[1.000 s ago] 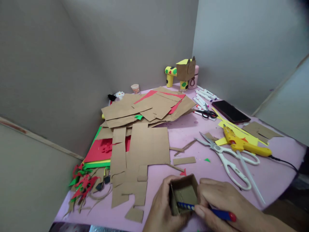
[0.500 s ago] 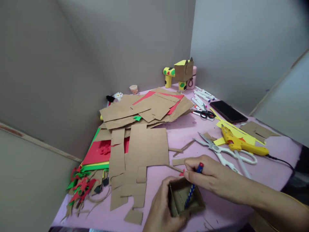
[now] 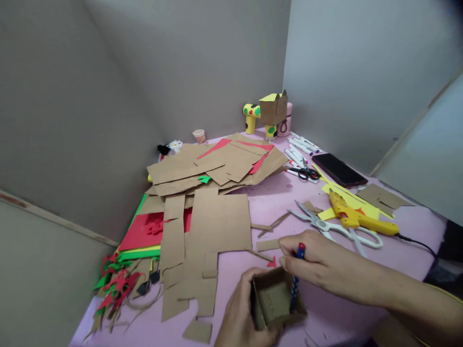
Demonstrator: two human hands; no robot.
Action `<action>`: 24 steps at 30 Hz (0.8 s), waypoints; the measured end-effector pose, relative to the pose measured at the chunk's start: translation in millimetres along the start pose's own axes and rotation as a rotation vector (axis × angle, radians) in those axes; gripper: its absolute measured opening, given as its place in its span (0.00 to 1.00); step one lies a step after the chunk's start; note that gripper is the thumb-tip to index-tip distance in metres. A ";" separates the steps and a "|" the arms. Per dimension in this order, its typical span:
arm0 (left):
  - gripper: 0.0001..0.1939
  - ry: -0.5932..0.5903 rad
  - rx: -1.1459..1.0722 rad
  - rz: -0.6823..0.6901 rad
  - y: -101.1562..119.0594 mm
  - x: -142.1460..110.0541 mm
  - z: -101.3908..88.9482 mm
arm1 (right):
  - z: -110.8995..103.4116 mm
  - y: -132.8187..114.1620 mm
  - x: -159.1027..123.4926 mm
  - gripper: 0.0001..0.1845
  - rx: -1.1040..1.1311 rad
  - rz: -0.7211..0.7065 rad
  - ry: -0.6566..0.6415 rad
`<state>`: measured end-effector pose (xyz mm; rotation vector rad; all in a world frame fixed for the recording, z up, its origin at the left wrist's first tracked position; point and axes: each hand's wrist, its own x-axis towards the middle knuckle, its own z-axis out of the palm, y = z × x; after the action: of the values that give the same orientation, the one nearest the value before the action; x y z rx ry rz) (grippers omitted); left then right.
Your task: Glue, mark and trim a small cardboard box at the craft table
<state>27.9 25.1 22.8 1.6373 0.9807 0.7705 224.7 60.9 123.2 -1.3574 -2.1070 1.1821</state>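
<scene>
My left hand (image 3: pixel 243 315) grips a small open cardboard box (image 3: pixel 269 303) by its left side, with the opening tilted up so that its inside shows. My right hand (image 3: pixel 314 262) is closed around a blue patterned pencil (image 3: pixel 294 286) with a red end. The pencil points down into the box, its lower end at the right inner wall near the corner. Whether the tip touches the cardboard I cannot tell. A scrap of red paper (image 3: pixel 272 262) lies just beyond the box.
Cut cardboard pieces (image 3: pixel 221 219) spread to the left. White-handled scissors (image 3: pixel 325 225) and a yellow glue gun (image 3: pixel 356 214) lie beyond my right hand. Farther back are black scissors (image 3: pixel 306 173), a phone (image 3: pixel 339 168), several markers (image 3: pixel 302 144) and a cardboard-headed yellow figure (image 3: pixel 273 111). Paper scraps (image 3: pixel 121 284) pile at left.
The pencil's lower end has moved right inside the box, from the middle of the floor to the right wall, and stands more upright. The view has shifted slightly.
</scene>
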 end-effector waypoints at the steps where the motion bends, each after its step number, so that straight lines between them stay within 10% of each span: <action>1: 0.31 0.002 0.004 0.001 0.9 0.2 0.1 | -0.7 -1.2 -1.0 0.16 -0.028 -0.003 0.002; 24: 0.34 0.037 0.064 0.013 -3.4 -0.4 2.4 | 18.5 -15.6 15.4 0.11 -0.558 -0.199 0.182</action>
<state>29.1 24.2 18.9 1.6917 1.0308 0.7875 196.1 63.2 123.1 -1.3592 -2.4619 0.3823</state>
